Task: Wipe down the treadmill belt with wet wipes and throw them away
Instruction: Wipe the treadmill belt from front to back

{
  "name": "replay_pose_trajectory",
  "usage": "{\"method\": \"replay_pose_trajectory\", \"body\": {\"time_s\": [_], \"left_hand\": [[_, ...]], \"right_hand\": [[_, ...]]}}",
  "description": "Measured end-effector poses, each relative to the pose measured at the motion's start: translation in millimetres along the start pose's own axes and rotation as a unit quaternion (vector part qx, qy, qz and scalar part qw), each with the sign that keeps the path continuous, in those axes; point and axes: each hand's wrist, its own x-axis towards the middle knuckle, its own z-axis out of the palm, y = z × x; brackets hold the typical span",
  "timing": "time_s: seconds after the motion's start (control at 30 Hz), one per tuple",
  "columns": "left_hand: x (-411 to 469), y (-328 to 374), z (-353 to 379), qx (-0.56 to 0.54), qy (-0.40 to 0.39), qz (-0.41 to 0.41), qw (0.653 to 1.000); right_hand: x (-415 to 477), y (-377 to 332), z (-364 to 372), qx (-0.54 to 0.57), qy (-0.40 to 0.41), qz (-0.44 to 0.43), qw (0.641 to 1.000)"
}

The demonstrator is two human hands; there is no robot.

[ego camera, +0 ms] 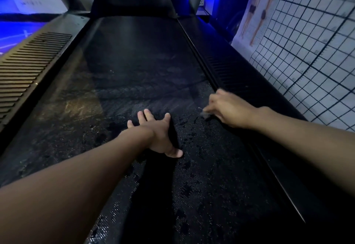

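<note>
Black treadmill belt [134, 66] is showing wet patches; left hand [156, 135] is pressing flat on it, fingers spread. By its right edge, blurred right hand [229, 109] is pinching wet wipe [204, 114] w/ curled fingers. Wipe's prob. limp, light, slippery, so bunching it is looking safest.

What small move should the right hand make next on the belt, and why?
Probably drag the right hand, with its wet wipe, along the treadmill belt toward the person. The wipe, blurred here, sits at the belt's right edge. Dark spots mark the near part of the belt. The left hand rests flat on the belt as a brace.
</note>
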Motion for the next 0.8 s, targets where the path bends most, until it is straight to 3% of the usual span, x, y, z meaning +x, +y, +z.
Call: {"method": "replay_pose_trajectory", "body": {"time_s": [0.1,0.3,0.47,0.53,0.63,0.8], "left_hand": [[-2.5,-1.8,1.7,-0.017,0.004,-0.001,1.0],[-4.3,0.3,3.5,-0.039,0.023,0.0,0.999],[-17.6,-7.0,19.3,-0.072,0.135,0.012,0.988],[-23.5,-9.9,26.0,-0.072,0.164,0.006,0.984],[-24.2,-13.2,28.5,-0.074,0.182,0.009,0.98],[-28.2,-24.7,33.5,-0.119,0.168,0.054,0.977]], "right_hand": [[12.9,1.9,3.9,0.001,0.042,0.083,0.996],[-14.6,-27.2,1.6,0.055,-0.018,-0.041,0.997],[14.9,-23.3,15.4,0.043,0.092,0.053,0.993],[7.5,-38.0,17.4,0.053,0.105,-0.005,0.993],[-6.1,-49.4,13.3,0.063,0.059,-0.068,0.994],[16.8,-42.9,16.8,0.098,0.123,0.048,0.986]]}}
